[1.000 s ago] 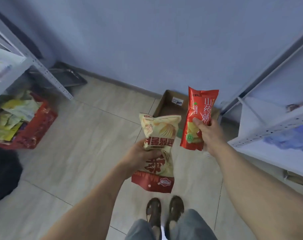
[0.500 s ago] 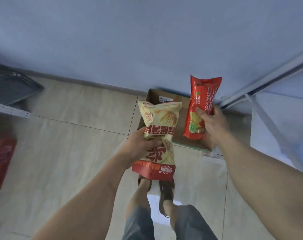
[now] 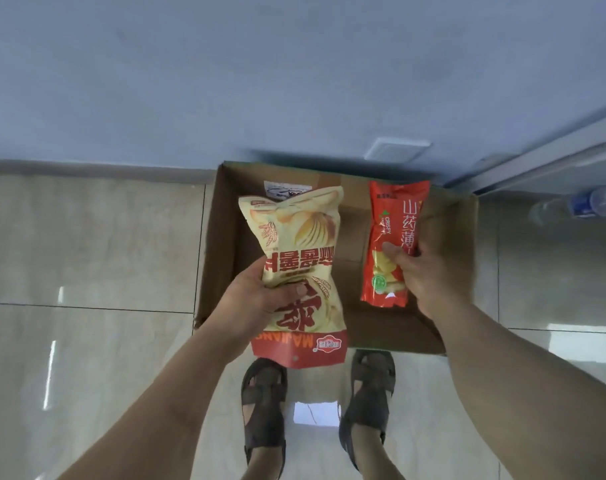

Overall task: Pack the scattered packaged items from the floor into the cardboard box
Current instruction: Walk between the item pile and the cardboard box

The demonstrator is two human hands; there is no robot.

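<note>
Floor: pale beige glossy tiled floor (image 3: 87,341) with thin dark grout lines; window light glared in bright patches on the tiles and between the feet.
Box: open brown cardboard box (image 3: 218,244) stood directly on the floor, its far side against the base of the blue-grey wall, flaps up, a white label on its inner far wall.
Feet: two feet in dark brown strapped sandals (image 3: 265,407) stood on the tiles just in front of the box's near edge, apart from each other.
Bottle: clear plastic bottle with a blue label (image 3: 581,204) lay on its side on the floor at the right, past the box, blurred.
</note>
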